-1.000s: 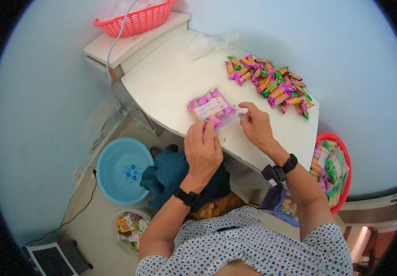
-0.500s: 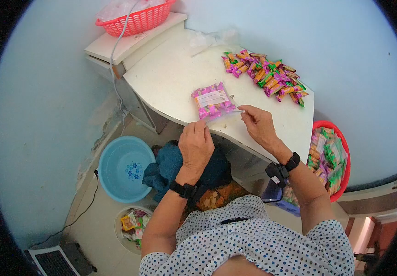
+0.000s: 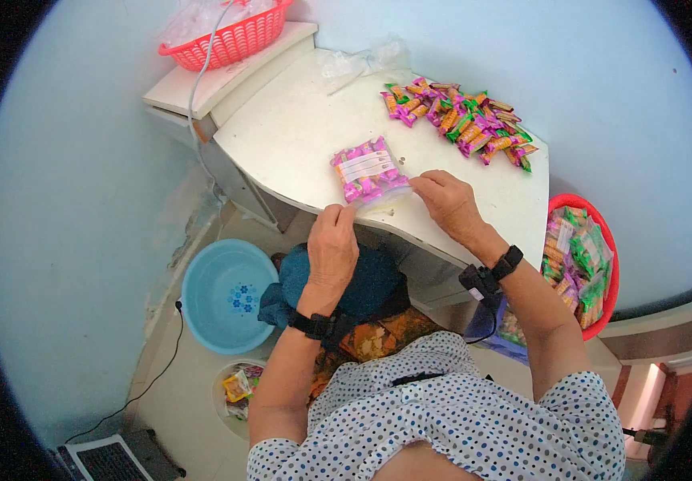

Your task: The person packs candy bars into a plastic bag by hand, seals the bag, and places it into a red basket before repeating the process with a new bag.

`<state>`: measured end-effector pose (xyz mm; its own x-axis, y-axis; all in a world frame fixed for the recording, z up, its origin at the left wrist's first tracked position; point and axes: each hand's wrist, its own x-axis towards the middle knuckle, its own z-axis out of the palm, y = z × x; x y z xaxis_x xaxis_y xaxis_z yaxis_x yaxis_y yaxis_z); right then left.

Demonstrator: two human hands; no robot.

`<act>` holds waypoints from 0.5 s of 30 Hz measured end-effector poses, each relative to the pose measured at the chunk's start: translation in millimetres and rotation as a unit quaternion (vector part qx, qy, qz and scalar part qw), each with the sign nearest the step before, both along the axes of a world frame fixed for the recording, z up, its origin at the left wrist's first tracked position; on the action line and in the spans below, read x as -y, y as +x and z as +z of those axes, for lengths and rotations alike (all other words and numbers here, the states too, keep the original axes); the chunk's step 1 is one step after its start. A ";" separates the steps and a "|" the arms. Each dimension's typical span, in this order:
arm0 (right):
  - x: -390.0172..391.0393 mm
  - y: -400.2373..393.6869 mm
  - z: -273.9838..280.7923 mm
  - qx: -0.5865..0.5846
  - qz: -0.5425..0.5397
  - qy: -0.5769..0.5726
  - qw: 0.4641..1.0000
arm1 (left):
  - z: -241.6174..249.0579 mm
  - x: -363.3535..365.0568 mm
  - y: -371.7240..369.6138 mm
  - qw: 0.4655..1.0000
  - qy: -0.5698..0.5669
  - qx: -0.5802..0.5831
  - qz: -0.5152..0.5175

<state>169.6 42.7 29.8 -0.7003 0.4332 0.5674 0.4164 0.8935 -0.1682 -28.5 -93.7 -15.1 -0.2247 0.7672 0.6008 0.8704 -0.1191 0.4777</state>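
A clear plastic bag packed with pink-wrapped snacks lies flat on the white table, a white label across its front. Its open-looking end points toward me. My left hand pinches the left corner of that end at the table's front edge. At the right corner, my right hand grips the plastic between thumb and fingers. Beyond the bag, a pile of small wrapped snacks in pink, green and orange is spread near the wall.
A red basket holding clear plastic stands at the back left. Crumpled clear bags lie by the wall. On the floor are a blue basin, a bin with wrappers, and, at right, a red tub of bagged snacks.
My right hand has moved slightly up and left along the bag's end, which now looks pulled straighter. The camera view has shifted a little.
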 end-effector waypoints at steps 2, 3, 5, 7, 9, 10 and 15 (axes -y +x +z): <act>-0.3 -1.3 2.6 -0.023 0.001 -0.011 1.000 | 1.4 2.2 -6.0 0.999 -0.032 -0.016 -0.006; 0.3 -1.7 5.4 -0.033 0.006 -0.022 0.999 | 1.8 2.6 -7.3 1.000 -0.018 -0.009 -0.005; 0.8 -2.8 12.3 -0.051 0.016 -0.042 0.998 | 3.9 2.0 -9.0 1.000 0.012 0.005 -0.003; 0.1 -3.2 14.7 -0.057 0.018 -0.052 0.997 | 13.2 4.0 -7.8 1.000 0.021 0.014 -0.007; 0.1 -3.2 16.3 -0.059 0.018 -0.060 0.996 | 19.9 5.2 -4.2 0.999 0.029 0.010 -0.012; 0.7 -3.3 17.2 -0.058 0.017 -0.063 0.996 | 21.5 6.5 -0.6 0.999 0.033 0.003 -0.014; 3.6 -8.5 29.3 -0.064 0.038 -0.057 0.996 | 35.1 5.3 5.8 0.986 0.084 -0.144 -0.026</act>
<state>161.0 39.1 59.1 -0.6581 0.4485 0.6048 0.3176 0.8936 -0.3171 -22.7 -99.0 20.1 0.0108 0.6580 0.7529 0.9579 -0.2229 0.1810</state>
